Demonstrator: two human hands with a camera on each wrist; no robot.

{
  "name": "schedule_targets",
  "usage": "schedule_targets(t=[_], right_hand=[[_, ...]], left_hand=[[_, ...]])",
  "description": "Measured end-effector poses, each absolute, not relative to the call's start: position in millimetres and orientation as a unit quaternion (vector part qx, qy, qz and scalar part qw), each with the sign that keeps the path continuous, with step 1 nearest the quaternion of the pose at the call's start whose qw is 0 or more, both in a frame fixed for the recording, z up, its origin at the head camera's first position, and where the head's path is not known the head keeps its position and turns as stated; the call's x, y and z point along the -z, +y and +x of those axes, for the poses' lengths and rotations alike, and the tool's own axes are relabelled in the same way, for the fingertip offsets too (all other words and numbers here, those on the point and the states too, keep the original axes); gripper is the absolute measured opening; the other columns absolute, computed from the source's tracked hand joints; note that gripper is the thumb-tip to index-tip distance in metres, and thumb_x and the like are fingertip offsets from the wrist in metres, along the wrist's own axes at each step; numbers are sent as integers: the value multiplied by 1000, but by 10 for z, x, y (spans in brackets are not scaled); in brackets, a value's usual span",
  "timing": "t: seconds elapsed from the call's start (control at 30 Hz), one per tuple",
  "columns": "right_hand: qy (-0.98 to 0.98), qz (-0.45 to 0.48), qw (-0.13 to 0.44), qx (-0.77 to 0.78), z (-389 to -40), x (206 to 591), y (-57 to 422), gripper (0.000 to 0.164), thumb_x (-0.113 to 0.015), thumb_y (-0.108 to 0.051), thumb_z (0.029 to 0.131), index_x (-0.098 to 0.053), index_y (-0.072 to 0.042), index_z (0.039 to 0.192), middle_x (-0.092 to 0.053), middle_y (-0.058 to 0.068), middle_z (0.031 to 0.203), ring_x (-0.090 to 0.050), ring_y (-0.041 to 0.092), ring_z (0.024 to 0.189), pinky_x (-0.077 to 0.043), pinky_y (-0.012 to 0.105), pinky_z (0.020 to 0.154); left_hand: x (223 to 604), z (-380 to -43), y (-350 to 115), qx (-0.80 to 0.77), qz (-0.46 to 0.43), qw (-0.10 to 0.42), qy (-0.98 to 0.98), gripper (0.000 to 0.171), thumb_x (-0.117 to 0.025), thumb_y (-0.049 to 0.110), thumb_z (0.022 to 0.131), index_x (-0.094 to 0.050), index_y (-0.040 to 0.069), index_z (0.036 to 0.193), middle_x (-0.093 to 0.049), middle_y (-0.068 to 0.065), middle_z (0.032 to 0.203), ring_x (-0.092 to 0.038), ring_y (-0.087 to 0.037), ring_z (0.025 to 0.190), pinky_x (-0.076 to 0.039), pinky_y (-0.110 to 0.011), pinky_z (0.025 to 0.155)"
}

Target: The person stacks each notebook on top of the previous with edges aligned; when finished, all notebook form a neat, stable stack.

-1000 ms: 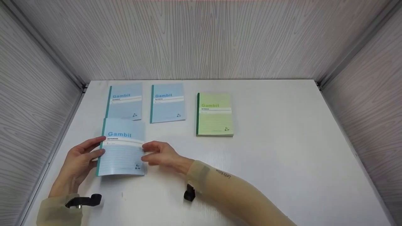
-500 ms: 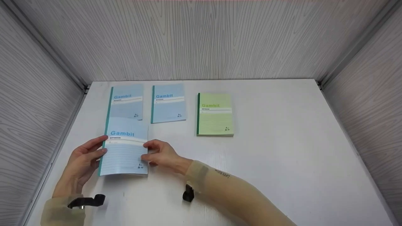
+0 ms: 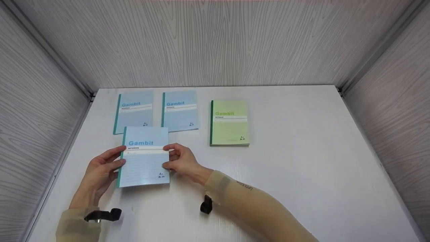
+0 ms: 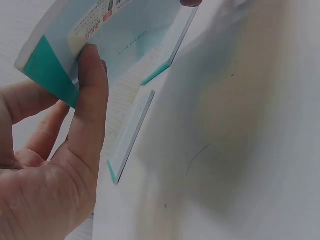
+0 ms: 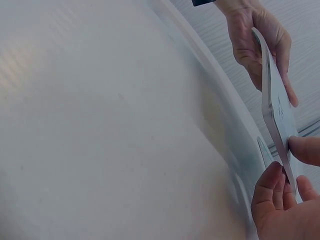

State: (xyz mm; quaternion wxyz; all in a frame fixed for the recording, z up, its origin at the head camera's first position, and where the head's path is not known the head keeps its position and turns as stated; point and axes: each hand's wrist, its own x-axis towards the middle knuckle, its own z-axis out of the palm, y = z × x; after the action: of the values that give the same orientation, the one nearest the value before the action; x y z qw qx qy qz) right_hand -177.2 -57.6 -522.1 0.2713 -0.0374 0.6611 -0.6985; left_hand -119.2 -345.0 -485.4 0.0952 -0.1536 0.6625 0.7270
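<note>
A light blue notebook (image 3: 145, 161) with a teal spine and the word Gambit on its cover is held up between both hands, above the table. My left hand (image 3: 104, 168) pinches the spine side, fingers beneath and thumb on the cover edge. On the opposite side, my right hand (image 3: 184, 160) pinches the page edge between thumb and fingers. In the left wrist view, the notebook's back cover (image 4: 120, 35) shows above the left thumb (image 4: 92, 75). The right wrist view shows the notebook (image 5: 275, 100) edge-on, its pages closed.
Two more blue notebooks lie flat at the back left, one (image 3: 134, 111) partly overlapped in the head view by the held one, the other (image 3: 179, 111) to its right. A green notebook (image 3: 230, 124), seemingly thicker, lies right of them. Wood-grain panels (image 3: 215, 43) enclose the white table (image 3: 302, 161).
Both hands have carried the blue notebook to the right. The right hand now has a firmer hold on the page edge, and the cover that bowed earlier looks flatter.
</note>
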Motion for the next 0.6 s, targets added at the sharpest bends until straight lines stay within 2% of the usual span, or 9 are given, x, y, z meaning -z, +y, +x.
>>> schedule_targets(t=[0.13, 0.23, 0.37, 0.43, 0.6], right_hand=[[674, -50, 256, 692, -1840, 5238, -451, 56, -82, 11, 91, -71, -15, 139, -70, 5, 118, -70, 16, 97, -65, 25, 83], [685, -56, 245, 684, -1891, 5253, -336, 58, -81, 12, 90, -71, -15, 141, -68, 5, 118, -69, 16, 98, -63, 25, 79], [701, -62, 230, 672, -1968, 5253, -156, 58, -81, 10, 91, -71, -15, 142, -67, 5, 120, -68, 17, 99, -61, 24, 78], [707, -63, 228, 666, -2003, 5241, -59, 58, -81, 8, 93, -70, -16, 144, -67, 6, 123, -68, 18, 101, -62, 25, 82], [711, -60, 221, 665, -2079, 5205, 213, 58, -80, 5, 95, -69, -16, 148, -68, 9, 130, -67, 19, 102, -64, 25, 85]], left_hand=[[4886, -1264, -3330, -687, -151, 107, 703, 56, -75, 6, 107, -63, 17, 160, -70, 22, 137, -76, -7, 109, -67, -25, 90], [4887, -1324, -3233, -654, -140, 117, 734, 58, -71, 4, 108, -57, 13, 164, -63, 5, 155, -74, -6, 107, -67, -25, 86], [4863, -1403, -3092, -616, -121, 125, 768, 59, -66, 1, 109, -53, 8, 166, -46, -15, 177, -72, -6, 105, -66, -25, 80], [4857, -1450, -3016, -606, -114, 128, 776, 59, -64, 1, 109, -52, 8, 166, -43, -18, 179, -71, -6, 107, -66, -25, 80], [4881, -1600, -2783, -605, -110, 128, 778, 59, -65, 2, 109, -53, 9, 166, -47, -16, 178, -71, -8, 110, -65, -24, 82]])
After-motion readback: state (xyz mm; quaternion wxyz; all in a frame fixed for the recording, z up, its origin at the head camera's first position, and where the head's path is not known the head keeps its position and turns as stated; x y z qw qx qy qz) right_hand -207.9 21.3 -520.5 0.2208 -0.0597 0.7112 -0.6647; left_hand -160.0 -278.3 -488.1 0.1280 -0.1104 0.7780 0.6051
